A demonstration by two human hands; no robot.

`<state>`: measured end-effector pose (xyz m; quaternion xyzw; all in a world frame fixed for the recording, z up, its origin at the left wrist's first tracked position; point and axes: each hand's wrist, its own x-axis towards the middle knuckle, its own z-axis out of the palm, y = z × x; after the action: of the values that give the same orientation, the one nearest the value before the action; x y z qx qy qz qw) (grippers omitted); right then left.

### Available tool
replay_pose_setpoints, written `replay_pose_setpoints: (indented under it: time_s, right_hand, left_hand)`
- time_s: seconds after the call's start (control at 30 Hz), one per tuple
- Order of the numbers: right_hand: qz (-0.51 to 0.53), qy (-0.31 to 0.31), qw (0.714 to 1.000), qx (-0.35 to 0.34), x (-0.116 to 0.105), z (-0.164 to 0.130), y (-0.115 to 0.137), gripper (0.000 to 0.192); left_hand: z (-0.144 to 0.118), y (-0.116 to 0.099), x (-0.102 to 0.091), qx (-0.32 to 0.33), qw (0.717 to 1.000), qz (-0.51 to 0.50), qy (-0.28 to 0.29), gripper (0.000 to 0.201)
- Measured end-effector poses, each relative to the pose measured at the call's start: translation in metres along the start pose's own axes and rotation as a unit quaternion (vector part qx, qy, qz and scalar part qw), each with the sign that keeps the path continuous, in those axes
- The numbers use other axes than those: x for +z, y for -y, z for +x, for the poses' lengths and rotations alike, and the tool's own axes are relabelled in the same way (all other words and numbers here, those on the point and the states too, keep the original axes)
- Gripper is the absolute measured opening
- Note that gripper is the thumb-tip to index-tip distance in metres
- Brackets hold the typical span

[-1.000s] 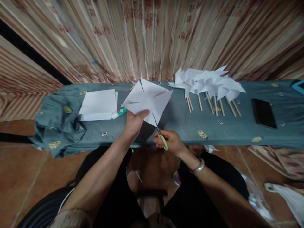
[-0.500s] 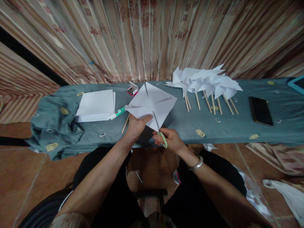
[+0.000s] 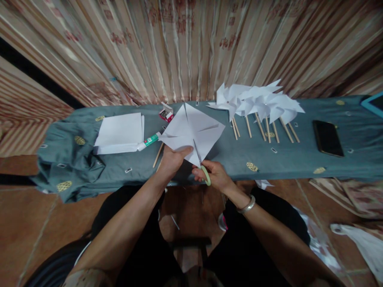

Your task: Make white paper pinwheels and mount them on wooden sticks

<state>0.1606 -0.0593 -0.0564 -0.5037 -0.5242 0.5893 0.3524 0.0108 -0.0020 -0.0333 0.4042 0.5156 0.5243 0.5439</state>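
My left hand (image 3: 172,160) pinches the near corner of a white paper square (image 3: 191,129) that has slits cut in from its corners and is held above the bench. My right hand (image 3: 214,176) grips green-handled scissors (image 3: 202,167), whose blades reach into the near edge of the paper, right beside my left thumb. A silver bangle sits on my right wrist.
On the grey-blue cloth (image 3: 227,157) lie a stack of white sheets (image 3: 120,131), a glue tube (image 3: 149,140), a small pin box (image 3: 166,114), a wooden stick (image 3: 158,155), several finished paper pinwheels on sticks (image 3: 257,107) and a black phone (image 3: 328,138). A striped curtain hangs behind.
The scissors have moved up from below the paper and their blades now sit in its near edge. The paper has dropped slightly and turned, uncovering the pin box and the stick.
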Motion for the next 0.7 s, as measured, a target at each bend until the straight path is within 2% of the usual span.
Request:
replay_pose_setpoints:
  time_s: [0.23,0.7]
  right_hand:
    - [0.031,-0.021,0.999,0.027,0.0033,0.0004,0.0035,0.049]
    - [0.066,-0.032,0.997,0.035,0.0058,0.0011,0.007,0.047]
  left_hand:
    - [0.001,-0.0008,0.0009,-0.006,1.0,-0.011,0.0,0.038]
    - [-0.0014,-0.0067,0.0025,-0.007,1.0,-0.018,-0.012,0.037]
